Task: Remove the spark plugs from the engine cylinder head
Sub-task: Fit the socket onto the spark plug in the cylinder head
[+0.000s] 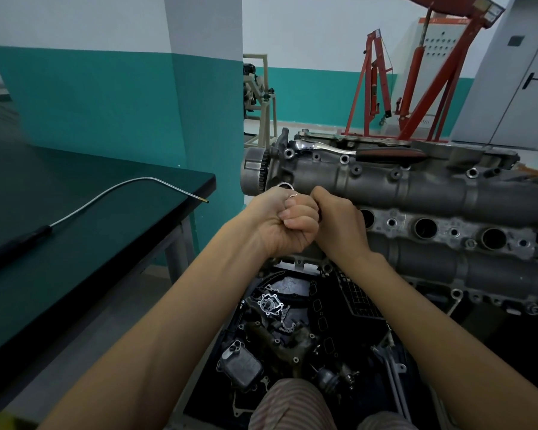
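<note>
Both hands are meeting in the middle of the frame, just in front of the engine head [416,193]. The left hand [288,223] is curling tight into a fist, and the right hand [339,221] is curling right beside it, touching it. Each grip is closing on something, maybe a tool handle going down into the first hole, but the fingers are hiding it, so I cannot tell what it is.

No spark plug is showing. The plugs are probably sitting deep down in the round holes [425,228] running toward the right of the frame, and the holes are too dark to see inside.

A spark plug is small and light, but it is likely sitting tight in its threads. Its white top part can crack, so the pull should be going straight up, with the tool holding the metal part.

A ratchet [330,147] is lying on top of the engine head, above the hands. A bendy pick-up tool [84,209] is lying on the dark surface [75,274] at the left. Loose engine parts [280,333] are lying in a tray near the bottom.
</note>
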`<state>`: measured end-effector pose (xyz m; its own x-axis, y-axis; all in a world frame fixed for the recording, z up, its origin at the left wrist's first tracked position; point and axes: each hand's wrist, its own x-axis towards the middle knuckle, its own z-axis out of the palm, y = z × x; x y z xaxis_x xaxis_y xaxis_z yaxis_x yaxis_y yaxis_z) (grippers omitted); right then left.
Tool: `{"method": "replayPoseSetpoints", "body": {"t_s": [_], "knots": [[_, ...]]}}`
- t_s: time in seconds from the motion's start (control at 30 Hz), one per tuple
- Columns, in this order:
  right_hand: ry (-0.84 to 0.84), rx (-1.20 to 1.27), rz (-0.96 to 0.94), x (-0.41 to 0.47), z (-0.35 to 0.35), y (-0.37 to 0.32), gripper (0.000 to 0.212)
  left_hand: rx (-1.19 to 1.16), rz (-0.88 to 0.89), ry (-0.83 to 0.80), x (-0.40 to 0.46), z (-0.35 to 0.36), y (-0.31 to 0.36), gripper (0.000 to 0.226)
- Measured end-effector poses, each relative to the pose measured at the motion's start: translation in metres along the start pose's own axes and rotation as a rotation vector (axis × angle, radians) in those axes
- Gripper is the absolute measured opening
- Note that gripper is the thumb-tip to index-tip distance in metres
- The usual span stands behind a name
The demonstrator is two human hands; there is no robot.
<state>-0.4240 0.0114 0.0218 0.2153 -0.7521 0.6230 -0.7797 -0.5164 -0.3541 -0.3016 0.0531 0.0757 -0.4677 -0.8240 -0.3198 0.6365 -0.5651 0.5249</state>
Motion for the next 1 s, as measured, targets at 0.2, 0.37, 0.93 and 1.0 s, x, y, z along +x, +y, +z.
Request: {"method": "replayPoseSetpoints", "body": {"t_s": [0.2, 0.37, 0.93, 1.0], "knots": [[-0.070, -0.139, 0.040, 0.002, 0.003, 0.002, 0.017, 0.071, -0.004, 0.013, 0.011, -0.004, -0.006, 0.055], [-0.070, -0.076, 0.062, 0.004, 0.001, 0.002, 0.011, 0.039, -0.015, -0.034, 0.013, -0.005, -0.002, 0.054], [-0.006, 0.043, -0.030, 0.001, 0.013, 0.014, 0.006, 2.016, 1.092, 0.341, -0.022, -0.008, -0.017, 0.020], [-0.010, 0.027, -0.055, 0.001, 0.014, 0.014, 0.010, 2.210, 1.090, 0.336, -0.023, -0.004, -0.017, 0.015]]}}
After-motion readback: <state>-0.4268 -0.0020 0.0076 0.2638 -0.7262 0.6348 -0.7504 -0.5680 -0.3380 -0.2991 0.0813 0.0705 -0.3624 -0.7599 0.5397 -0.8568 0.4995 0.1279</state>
